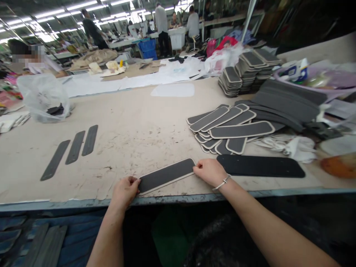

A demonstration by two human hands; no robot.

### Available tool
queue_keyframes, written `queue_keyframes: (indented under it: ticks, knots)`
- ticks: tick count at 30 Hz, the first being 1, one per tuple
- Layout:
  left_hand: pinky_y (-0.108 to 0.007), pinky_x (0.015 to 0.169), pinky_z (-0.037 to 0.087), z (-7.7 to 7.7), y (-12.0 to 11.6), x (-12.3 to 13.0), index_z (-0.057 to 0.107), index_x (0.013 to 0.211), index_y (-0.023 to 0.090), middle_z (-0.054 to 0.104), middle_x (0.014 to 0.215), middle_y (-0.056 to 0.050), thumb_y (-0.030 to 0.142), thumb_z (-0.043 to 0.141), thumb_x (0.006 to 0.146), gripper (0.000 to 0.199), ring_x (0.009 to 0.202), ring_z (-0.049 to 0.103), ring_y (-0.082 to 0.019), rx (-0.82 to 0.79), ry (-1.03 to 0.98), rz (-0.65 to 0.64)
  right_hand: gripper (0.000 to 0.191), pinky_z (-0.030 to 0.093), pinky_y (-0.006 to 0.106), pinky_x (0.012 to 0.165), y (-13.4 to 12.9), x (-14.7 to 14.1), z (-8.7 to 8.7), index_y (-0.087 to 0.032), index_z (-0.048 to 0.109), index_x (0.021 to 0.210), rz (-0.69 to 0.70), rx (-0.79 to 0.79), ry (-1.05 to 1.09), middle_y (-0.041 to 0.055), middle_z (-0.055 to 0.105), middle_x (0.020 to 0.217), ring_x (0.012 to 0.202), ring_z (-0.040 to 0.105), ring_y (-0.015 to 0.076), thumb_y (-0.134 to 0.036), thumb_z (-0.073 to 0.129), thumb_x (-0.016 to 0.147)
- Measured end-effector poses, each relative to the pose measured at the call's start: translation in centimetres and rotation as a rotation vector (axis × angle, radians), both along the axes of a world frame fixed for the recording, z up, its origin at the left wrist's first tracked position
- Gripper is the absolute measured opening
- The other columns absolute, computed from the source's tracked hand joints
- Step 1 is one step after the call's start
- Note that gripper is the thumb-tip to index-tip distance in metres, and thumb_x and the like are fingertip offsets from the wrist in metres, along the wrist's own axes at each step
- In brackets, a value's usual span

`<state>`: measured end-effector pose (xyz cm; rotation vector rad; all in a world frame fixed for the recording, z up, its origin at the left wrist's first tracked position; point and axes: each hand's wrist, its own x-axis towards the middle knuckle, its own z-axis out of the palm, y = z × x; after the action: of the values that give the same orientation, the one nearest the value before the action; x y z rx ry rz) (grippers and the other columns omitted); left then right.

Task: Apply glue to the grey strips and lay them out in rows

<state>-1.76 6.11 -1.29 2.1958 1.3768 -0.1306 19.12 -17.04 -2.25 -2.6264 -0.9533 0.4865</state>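
A long dark grey panel [167, 175] with a pale border and rounded corners lies slightly slanted at the table's front edge. My left hand [126, 190] pinches its left end, thumb and fingers closed on it. At the opposite end, my right hand [210, 171] grips the upper right corner, a thin bracelet on that wrist. Just right of this hand is a plain black panel [261, 165] lying flat. Behind it, a loose heap of pale-bordered panels [241, 129] spreads over the table.
Three narrow grey strips [75, 147] lie at left, near a clear plastic bag [44, 97]. Tall stacks of panels [246, 72], dark grey sheets [289, 102] and a purple basket [333, 79] stand at right. White cloth [292, 148] is bunched nearby. People work farther back.
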Motion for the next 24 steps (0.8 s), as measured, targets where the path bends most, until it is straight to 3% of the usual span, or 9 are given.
queue_keyframes:
  ticks: [10, 17, 24]
  knots:
    - [-0.025, 0.052, 0.034, 0.4, -0.2, -0.1, 0.059, 0.066, 0.020, 0.060, 0.047, 0.001, 0.042, 0.056, 0.068, 0.022, 0.050, 0.056, -0.017, -0.019, -0.008, 0.008, 0.026, 0.033, 0.027, 0.055, 0.1, -0.1, 0.0, -0.023, 0.069, 0.066, 0.006, -0.018, -0.003, 0.0036, 0.066, 0.066, 0.066, 0.059, 0.0182, -0.036, 0.049, 0.077]
    - [-0.022, 0.048, 0.038, 0.0, -0.6, -0.5, 0.049, 0.069, 0.020, 0.056, 0.046, 0.004, 0.036, 0.058, 0.070, 0.018, 0.046, 0.056, -0.013, -0.108, -0.180, 0.082, 0.025, 0.030, 0.027, 0.053, 0.3, 0.0, 0.0, -0.024, 0.067, 0.065, 0.025, -0.023, -0.014, 0.0034, 0.064, 0.063, 0.063, 0.058, 0.0190, -0.037, 0.049, 0.075]
    - [-0.020, 0.046, 0.037, 0.4, -1.0, -0.4, 0.050, 0.068, 0.019, 0.055, 0.047, 0.004, 0.031, 0.057, 0.071, 0.015, 0.046, 0.056, -0.012, -0.081, -0.171, 0.062, 0.024, 0.031, 0.027, 0.054, 0.4, -0.2, 0.3, -0.023, 0.065, 0.063, 0.039, -0.048, -0.024, 0.0036, 0.063, 0.062, 0.063, 0.057, 0.0189, -0.036, 0.049, 0.075]
